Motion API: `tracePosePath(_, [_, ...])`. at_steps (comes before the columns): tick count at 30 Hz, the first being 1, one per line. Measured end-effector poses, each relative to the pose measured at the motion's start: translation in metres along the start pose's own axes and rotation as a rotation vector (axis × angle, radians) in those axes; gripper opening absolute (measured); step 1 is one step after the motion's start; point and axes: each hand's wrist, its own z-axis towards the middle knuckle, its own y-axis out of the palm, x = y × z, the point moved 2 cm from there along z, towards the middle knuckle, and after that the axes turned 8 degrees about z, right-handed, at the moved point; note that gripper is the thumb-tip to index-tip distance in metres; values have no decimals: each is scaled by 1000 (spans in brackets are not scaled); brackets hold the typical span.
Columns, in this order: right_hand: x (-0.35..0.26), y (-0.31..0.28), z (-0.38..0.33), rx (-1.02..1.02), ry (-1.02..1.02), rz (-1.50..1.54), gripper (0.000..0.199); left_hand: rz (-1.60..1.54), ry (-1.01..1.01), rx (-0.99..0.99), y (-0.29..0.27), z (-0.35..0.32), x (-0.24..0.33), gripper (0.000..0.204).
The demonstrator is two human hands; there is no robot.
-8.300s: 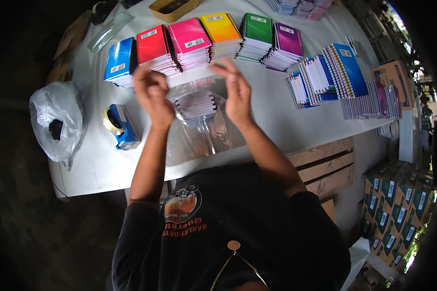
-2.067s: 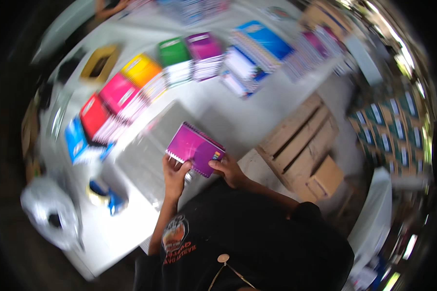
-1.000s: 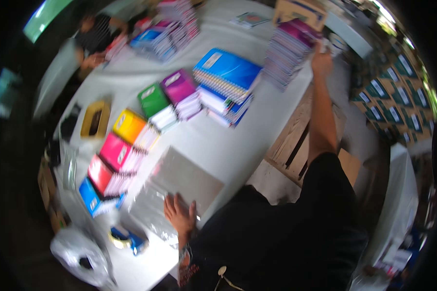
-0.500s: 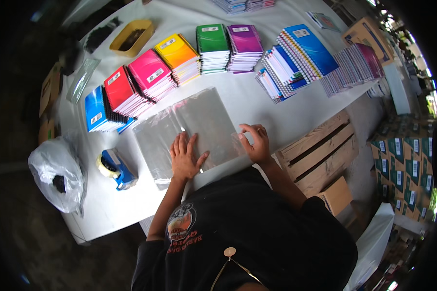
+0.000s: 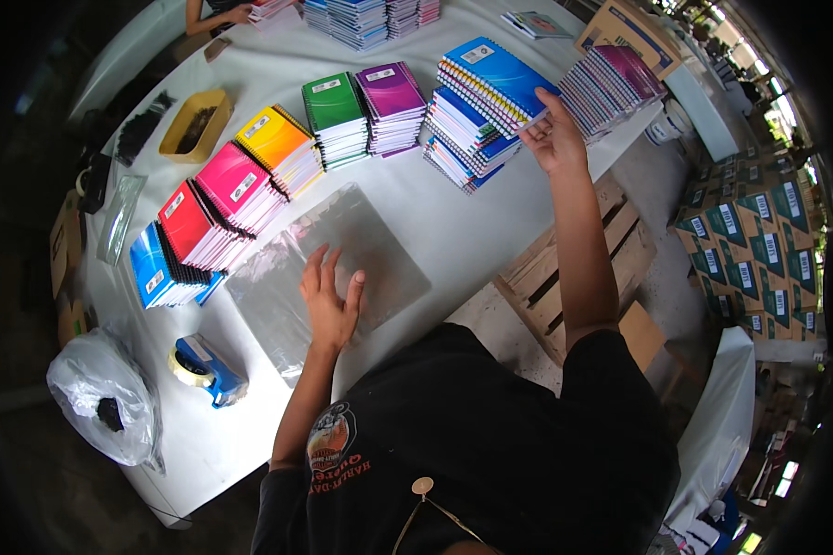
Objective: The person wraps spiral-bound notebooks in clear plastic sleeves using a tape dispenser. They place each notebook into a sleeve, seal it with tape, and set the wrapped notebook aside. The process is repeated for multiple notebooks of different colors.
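**One hand pins the sleeve, the other reaches the blue stack**

The left hand lies flat, fingers spread wide, on the clear plastic sleeve, likely keeping it from sliding on the white worktop. Beyond the sleeve, the right hand touches the blue spiral notebooks, fingers loosely open at the stack's edge, gripping nothing yet.

At the top edge of the frame, the far notebook stacks are cut off, as is another person's arm at upper left. The yellow tray's dark contents are too small to identify.
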Motion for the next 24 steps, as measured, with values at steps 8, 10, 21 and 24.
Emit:
tracePosePath(8, [87, 2, -122, -759, -2, -148, 66, -1596, -356, -18, -33, 24, 52, 72])
tracePosePath(10, [126, 2, -141, -976, 5, -299, 76, -1616, -407, 152, -43, 17, 38, 67])
tracePosePath(21, [253, 6, -149, -1147, 109, -302, 109, -786, -211, 213, -12, -45, -28, 98])
tracePosePath(24, [263, -5, -153, -1087, 68, -367, 109, -657, -222, 226, -2, -48, -27, 101])
